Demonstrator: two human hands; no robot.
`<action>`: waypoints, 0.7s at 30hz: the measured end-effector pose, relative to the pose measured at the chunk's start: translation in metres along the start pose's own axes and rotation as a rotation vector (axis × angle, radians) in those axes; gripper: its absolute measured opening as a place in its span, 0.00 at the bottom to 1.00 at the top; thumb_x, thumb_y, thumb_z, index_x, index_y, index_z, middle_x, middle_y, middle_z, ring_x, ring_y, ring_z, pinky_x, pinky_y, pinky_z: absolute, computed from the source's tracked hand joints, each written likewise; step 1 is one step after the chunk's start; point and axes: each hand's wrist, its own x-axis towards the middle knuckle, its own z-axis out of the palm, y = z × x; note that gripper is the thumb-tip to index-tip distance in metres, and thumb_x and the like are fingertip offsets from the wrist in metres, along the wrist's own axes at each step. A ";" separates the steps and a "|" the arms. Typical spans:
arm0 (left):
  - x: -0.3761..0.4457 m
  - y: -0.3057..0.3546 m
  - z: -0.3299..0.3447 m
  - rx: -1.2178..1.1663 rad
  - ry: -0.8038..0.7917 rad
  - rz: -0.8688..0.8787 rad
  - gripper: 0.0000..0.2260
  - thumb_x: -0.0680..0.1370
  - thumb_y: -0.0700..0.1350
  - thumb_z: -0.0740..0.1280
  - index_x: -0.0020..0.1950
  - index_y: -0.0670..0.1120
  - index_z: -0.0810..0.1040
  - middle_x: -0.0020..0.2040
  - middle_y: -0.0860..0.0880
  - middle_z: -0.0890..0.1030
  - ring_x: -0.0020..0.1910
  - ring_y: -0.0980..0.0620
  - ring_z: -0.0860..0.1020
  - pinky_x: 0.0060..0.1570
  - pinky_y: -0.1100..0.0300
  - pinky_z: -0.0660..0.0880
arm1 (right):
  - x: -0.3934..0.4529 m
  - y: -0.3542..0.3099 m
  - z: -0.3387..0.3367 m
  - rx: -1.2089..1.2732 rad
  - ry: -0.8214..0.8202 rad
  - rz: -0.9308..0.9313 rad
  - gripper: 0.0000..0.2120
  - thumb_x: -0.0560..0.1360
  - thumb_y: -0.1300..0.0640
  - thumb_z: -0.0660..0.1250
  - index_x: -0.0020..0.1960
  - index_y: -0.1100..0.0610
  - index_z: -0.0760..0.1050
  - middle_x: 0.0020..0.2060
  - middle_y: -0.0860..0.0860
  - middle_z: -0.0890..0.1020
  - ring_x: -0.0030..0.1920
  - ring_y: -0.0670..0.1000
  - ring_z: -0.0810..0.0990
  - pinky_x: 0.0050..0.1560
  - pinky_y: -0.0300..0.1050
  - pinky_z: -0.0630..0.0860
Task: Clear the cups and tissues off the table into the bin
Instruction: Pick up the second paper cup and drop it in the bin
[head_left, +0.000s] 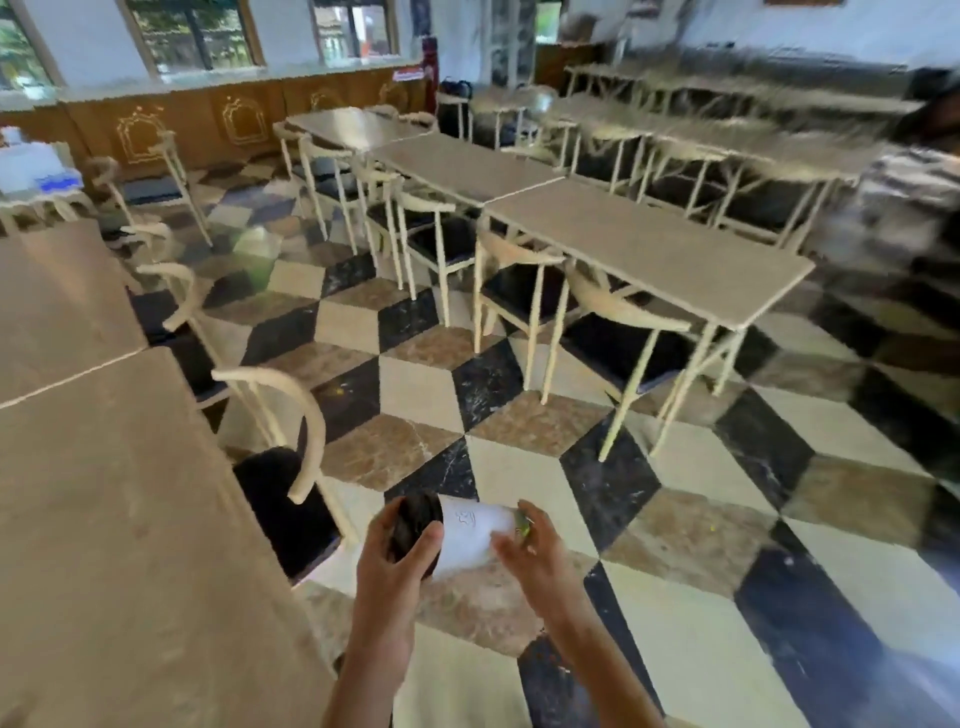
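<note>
A white paper cup (470, 532) with a black lid (413, 525) lies sideways between my two hands, above the tiled floor. My left hand (397, 564) wraps the lidded end. My right hand (535, 553) holds the cup's base end, with something small and green pinched at its fingertips (523, 527). The beige table (104, 519) stands at my left, its visible top bare. No bin and no tissues show in this view.
A cream chair (280, 467) with a dark seat is tucked at the table beside my left arm. A row of tables (639, 249) and chairs runs across the checkered floor (649, 519) ahead. A person (914, 208) in striped clothing stands at the far right.
</note>
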 end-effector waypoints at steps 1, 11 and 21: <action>-0.003 -0.003 0.024 0.019 -0.072 -0.009 0.25 0.59 0.58 0.79 0.54 0.63 0.79 0.58 0.48 0.83 0.58 0.46 0.81 0.60 0.43 0.77 | -0.009 0.003 -0.025 0.022 0.071 -0.002 0.35 0.73 0.39 0.69 0.74 0.51 0.64 0.60 0.51 0.78 0.58 0.51 0.80 0.60 0.50 0.78; -0.105 -0.045 0.277 0.224 -0.614 0.025 0.33 0.57 0.59 0.77 0.60 0.51 0.78 0.56 0.52 0.82 0.54 0.58 0.80 0.49 0.61 0.75 | -0.121 0.065 -0.273 0.263 0.577 -0.011 0.32 0.75 0.49 0.72 0.74 0.56 0.65 0.59 0.48 0.81 0.56 0.42 0.83 0.53 0.39 0.80; -0.258 -0.135 0.503 0.278 -1.031 -0.056 0.31 0.59 0.56 0.78 0.60 0.50 0.78 0.59 0.48 0.83 0.57 0.53 0.82 0.52 0.59 0.80 | -0.270 0.135 -0.498 0.271 0.946 0.032 0.29 0.78 0.55 0.69 0.75 0.58 0.63 0.64 0.54 0.76 0.58 0.46 0.80 0.52 0.33 0.78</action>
